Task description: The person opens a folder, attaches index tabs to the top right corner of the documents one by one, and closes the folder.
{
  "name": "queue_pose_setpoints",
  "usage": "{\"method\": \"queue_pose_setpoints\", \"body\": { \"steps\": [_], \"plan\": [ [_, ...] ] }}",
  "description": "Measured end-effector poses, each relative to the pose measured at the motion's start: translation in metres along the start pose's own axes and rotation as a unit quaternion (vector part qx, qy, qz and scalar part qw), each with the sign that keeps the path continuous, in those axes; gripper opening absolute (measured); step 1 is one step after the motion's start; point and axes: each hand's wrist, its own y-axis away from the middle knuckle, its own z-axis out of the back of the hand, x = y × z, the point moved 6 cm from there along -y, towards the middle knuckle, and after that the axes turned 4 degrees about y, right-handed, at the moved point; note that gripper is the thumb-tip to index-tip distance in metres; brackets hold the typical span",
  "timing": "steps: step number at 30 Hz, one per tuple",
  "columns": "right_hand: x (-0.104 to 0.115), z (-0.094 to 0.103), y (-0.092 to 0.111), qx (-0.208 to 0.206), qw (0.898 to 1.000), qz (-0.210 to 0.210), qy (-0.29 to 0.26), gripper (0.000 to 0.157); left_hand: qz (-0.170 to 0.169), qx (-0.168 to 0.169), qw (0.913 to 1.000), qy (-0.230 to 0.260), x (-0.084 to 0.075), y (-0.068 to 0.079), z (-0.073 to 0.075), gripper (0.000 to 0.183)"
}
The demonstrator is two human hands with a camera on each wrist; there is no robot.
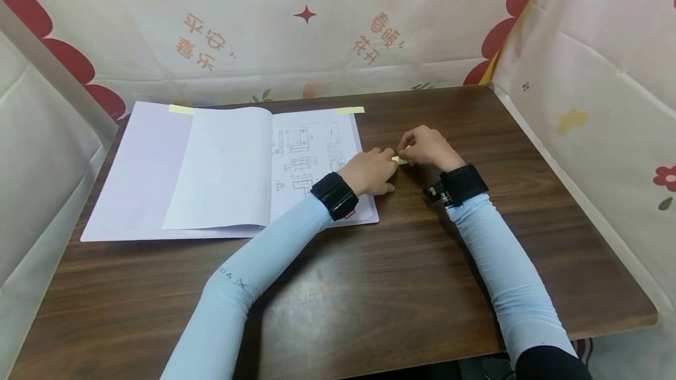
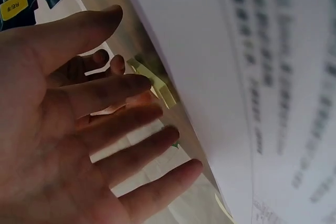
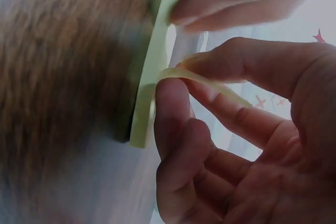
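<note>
A small pad of yellow sticky notes (image 1: 399, 160) lies on the table just right of an open booklet. My left hand (image 1: 369, 172) reaches over the booklet's right edge, its fingers fairly straight and a fingertip touching the pad (image 3: 149, 87). Between thumb and finger, my right hand (image 1: 430, 146) pinches a thin yellow sticky note (image 3: 220, 88), which curls up from the pad's face. The booklet's right page (image 1: 322, 139) carries technical drawings; its left page (image 1: 224, 169) is blank white. In the left wrist view, the pad (image 2: 157, 82) shows beyond my left fingers.
Yellow strips stick out at the booklet's top edge, one on the left (image 1: 181, 109) and one on the right (image 1: 350, 110). Beneath the pages is a pale purple cover (image 1: 137, 180). Patterned curtains (image 1: 317, 28) enclose the brown wooden table (image 1: 369, 298).
</note>
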Motion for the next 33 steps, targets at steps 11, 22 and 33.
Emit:
{"method": "queue_pose_setpoints", "body": {
  "steps": [11, 22, 33],
  "plan": [
    [0.001, -0.004, 0.003, 0.001, 1.000, -0.019, 0.024, 0.043, 0.149, -0.012, 0.9887, 0.008, 0.027, 0.011, -0.005, 0.067],
    [0.003, -0.008, 0.002, 0.008, 0.999, -0.020, 0.027, 0.059, 0.293, 0.011, 0.9543, 0.059, 0.043, 0.024, -0.014, 0.078],
    [0.005, -0.008, 0.001, 0.007, 0.999, -0.018, 0.027, 0.064, 0.259, 0.006, 0.9649, 0.041, 0.055, 0.034, -0.014, 0.078]
  ]
}}
